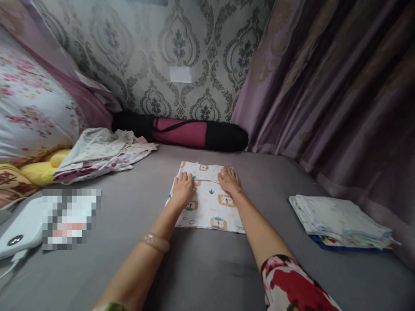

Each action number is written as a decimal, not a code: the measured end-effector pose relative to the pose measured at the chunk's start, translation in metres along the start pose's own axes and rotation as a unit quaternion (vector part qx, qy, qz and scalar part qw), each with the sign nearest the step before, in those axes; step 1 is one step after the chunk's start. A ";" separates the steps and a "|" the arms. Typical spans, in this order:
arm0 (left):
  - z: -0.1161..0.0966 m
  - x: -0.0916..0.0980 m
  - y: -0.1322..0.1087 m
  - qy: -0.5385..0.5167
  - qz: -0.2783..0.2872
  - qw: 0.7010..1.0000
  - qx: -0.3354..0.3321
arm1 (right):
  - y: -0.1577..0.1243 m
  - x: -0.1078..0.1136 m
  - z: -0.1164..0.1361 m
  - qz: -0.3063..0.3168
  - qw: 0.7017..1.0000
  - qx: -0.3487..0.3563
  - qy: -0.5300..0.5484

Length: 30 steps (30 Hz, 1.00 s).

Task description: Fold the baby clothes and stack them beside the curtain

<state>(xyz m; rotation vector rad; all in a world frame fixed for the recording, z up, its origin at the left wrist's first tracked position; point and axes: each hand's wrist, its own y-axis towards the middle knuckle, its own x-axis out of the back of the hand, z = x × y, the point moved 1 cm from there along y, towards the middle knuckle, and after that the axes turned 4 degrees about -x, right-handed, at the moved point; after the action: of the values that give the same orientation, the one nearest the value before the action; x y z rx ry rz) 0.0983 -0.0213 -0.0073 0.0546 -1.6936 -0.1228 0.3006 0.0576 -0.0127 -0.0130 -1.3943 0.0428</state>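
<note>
A white cloth (207, 211) printed with lions and small green plants lies flat on the grey bed sheet in front of me. Its far part is folded over, and the folded edge runs across between my hands. My left hand (183, 188) rests on the cloth's left side with fingers laid out flat. On the right side, my right hand (228, 179) presses down with its fingers spread near the far corner. Neither hand grips the fabric. A pale bangle (156, 242) circles my left wrist.
Folded cloths (340, 216) are stacked at the right. A loose clothes pile (103, 149) lies at the back left beside a floral pillow (32, 103). A black and maroon long bag (181, 132) lines the wall. A white power bank (24, 224) with a cable sits left.
</note>
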 end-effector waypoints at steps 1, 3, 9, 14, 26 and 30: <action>-0.002 -0.002 -0.008 -0.009 0.004 1.000 -0.003 | 0.000 0.001 0.000 0.005 1.000 -0.001 0.001; -0.002 -0.006 -0.020 -0.025 0.007 1.000 -0.008 | 0.001 0.004 0.000 0.024 1.000 -0.003 0.006; 0.002 -0.009 -0.024 -0.053 -0.030 0.998 -0.026 | 0.003 0.014 0.006 0.005 0.999 0.032 -0.006; 0.003 -0.012 -0.021 -0.056 -0.047 0.997 -0.026 | 0.004 0.006 0.017 -0.021 0.998 0.056 -0.008; 0.008 -0.009 -0.020 -0.059 -0.048 0.997 -0.015 | 0.007 0.006 0.024 -0.002 0.999 0.045 0.001; 0.010 -0.007 -0.021 -0.062 -0.051 0.997 -0.015 | 0.005 0.001 0.048 -0.041 0.994 0.097 0.013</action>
<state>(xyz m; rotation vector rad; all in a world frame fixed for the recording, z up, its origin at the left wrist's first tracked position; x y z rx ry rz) 0.0886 -0.0408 -0.0180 0.1131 -1.8126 -0.2331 0.2533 0.0615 -0.0030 0.2041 -1.3592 0.1090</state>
